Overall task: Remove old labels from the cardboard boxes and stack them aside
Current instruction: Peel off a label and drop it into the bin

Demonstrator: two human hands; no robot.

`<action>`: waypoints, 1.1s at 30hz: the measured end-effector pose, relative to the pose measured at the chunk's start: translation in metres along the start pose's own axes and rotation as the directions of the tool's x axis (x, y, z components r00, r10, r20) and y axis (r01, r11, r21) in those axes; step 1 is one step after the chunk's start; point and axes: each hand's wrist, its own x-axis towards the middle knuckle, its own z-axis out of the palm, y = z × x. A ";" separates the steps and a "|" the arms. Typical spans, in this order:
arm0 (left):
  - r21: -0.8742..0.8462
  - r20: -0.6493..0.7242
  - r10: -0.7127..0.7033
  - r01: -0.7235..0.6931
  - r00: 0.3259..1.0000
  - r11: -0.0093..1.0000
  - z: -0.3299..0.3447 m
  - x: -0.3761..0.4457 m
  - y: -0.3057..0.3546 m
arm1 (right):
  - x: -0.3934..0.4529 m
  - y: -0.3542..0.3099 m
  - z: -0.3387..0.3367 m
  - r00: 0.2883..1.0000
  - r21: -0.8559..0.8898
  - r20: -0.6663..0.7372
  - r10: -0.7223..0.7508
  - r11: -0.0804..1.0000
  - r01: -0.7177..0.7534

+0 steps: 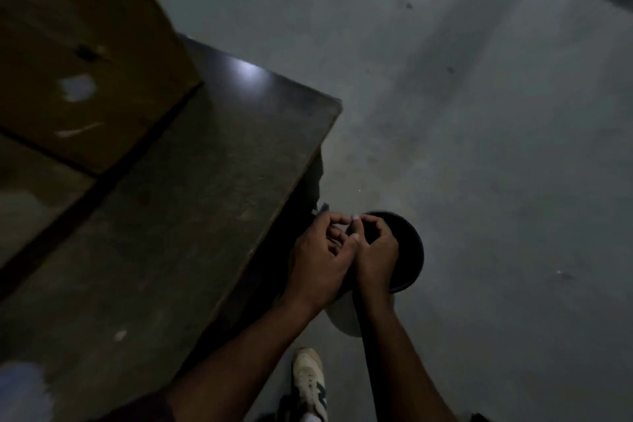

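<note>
Above a dark bin (407, 250), left hand (320, 259) and right hand (375, 255) meet, fingers curled; what they pinch is unclear. Box (78, 44) sits on table (178, 216).

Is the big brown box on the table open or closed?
Closed. The cardboard box lies on the table with its flat top unbroken; no flaps stand up.

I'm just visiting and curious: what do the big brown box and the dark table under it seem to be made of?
The big brown box looks like matte cardboard: dull tan faces, folded edges, pale torn patches where labels may have been. The dark table seems to be wood or laminate board with a worn, slightly glossy top, since light glints near its far edge; the dim picture leaves this open.
</note>
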 end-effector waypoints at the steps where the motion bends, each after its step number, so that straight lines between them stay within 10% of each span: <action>1: -0.025 -0.032 0.004 -0.005 0.999 1.000 -0.014 -0.007 0.012 | -0.012 -0.020 0.000 0.999 0.032 0.026 -0.035 0.999 0.034; 8: -0.083 -0.333 0.024 -0.055 0.943 0.995 -0.164 -0.113 0.064 | -0.139 -0.148 0.031 0.866 0.164 0.413 -0.283 0.958 0.235; 21: -0.111 -0.852 -0.152 0.110 0.501 0.988 -0.383 -0.334 -0.031 | -0.433 -0.197 0.143 0.083 0.252 0.938 -0.337 0.825 0.507; 28: -0.289 -0.923 -0.338 0.248 0.182 0.924 -0.429 -0.420 -0.127 | -0.522 -0.159 0.181 -0.324 0.386 0.918 -0.231 0.322 0.865; 33: -0.304 -0.906 -0.387 0.372 0.173 0.877 -0.448 -0.434 -0.175 | -0.550 -0.140 0.192 -0.330 0.336 0.910 -0.250 -0.020 0.942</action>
